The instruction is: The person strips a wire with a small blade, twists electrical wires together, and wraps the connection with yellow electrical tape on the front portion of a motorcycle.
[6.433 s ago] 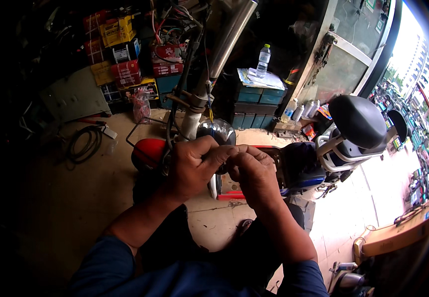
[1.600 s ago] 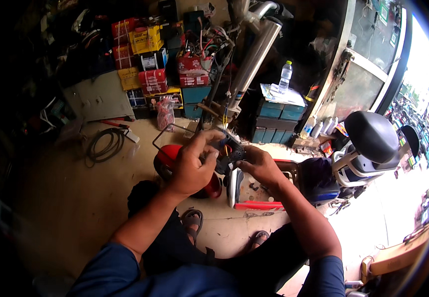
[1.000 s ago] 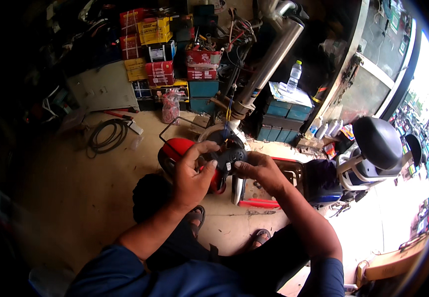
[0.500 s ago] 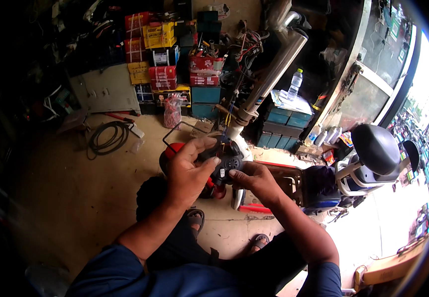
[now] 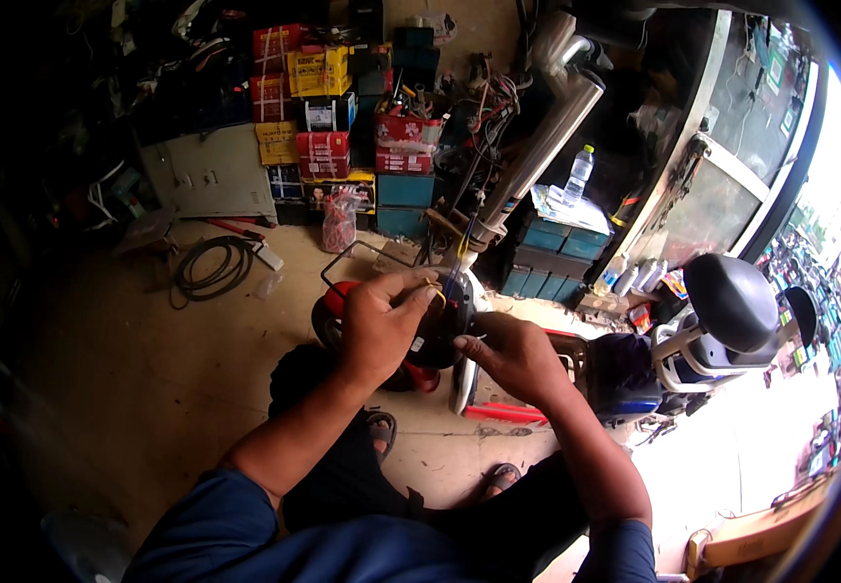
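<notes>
My left hand point(image 5: 379, 319) is closed, with thumb and forefinger pinching a thin yellow wire point(image 5: 443, 295) over a dark rounded part point(image 5: 432, 342). That part sits at the front of a red and white electric scooter point(image 5: 503, 412). My right hand point(image 5: 520, 361) is closed at the right side of the dark part, thumb against curled fingers. A small pale tip shows by that thumb, too small to name. More thin wires point(image 5: 461, 255), blue and yellow, run up along the scooter's silver steering column point(image 5: 549, 144).
Stacked boxes point(image 5: 323, 154) and a red tool bin point(image 5: 408, 131) stand at the back. A coiled black cable point(image 5: 213, 272) lies on the floor at left. On dark teal batteries point(image 5: 543, 255) at right stands a water bottle point(image 5: 579, 175). The scooter's black seat point(image 5: 731, 301) is farther right.
The black disc-like part with holes, earlier between my hands, no longer shows there. My left fingers now pinch the yellow wire, and my right hand has shifted slightly right.
</notes>
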{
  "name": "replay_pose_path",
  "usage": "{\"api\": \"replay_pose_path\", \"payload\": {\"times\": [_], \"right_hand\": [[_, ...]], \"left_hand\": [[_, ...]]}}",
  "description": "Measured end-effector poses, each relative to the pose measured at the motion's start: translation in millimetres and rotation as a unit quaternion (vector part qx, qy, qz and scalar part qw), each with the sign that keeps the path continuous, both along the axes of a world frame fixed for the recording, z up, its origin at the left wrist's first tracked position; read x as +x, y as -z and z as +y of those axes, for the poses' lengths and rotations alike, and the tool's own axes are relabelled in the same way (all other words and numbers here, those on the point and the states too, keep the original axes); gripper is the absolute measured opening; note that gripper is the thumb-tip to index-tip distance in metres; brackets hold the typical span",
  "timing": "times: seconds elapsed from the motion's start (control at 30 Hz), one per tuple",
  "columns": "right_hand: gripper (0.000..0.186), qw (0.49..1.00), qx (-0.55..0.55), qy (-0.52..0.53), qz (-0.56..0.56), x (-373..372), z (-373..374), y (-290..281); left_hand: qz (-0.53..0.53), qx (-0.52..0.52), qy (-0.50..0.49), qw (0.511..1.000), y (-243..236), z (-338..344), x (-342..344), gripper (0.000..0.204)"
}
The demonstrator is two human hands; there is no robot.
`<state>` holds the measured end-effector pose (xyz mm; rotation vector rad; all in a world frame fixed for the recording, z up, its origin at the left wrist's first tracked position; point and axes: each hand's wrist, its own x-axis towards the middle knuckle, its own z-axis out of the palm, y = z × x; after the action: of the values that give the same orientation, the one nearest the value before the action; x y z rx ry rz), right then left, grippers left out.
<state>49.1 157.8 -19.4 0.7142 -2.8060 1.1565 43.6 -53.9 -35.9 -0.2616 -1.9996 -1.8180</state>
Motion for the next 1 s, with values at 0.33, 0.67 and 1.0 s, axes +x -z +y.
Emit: {"api": "replay_pose_path", "payload": {"times": [0.33, 0.67, 1.0], "right_hand": [[0.031, 0.976, -0.207, -0.016, 0.058, 1.3, 3.8, -24.1], [0.033, 0.982, -0.135, -0.100, 0.082, 11.3, -18.7, -66.9], [0.044, 0.924, -0.337, -0.051, 0.173, 3.1, -14.4, -95.7]], "left_hand": [[0.013, 0.039, 0.097, 0.994, -10.1, -1.6, 7.7, 0.018], [-0.061, 0.137, 0.133, 0.980, -39.1, -14.6, 3.8, 0.015], [-0.047, 0.125, 0.172, 0.976, -61.2, -20.9, 18.5, 0.014]]}}
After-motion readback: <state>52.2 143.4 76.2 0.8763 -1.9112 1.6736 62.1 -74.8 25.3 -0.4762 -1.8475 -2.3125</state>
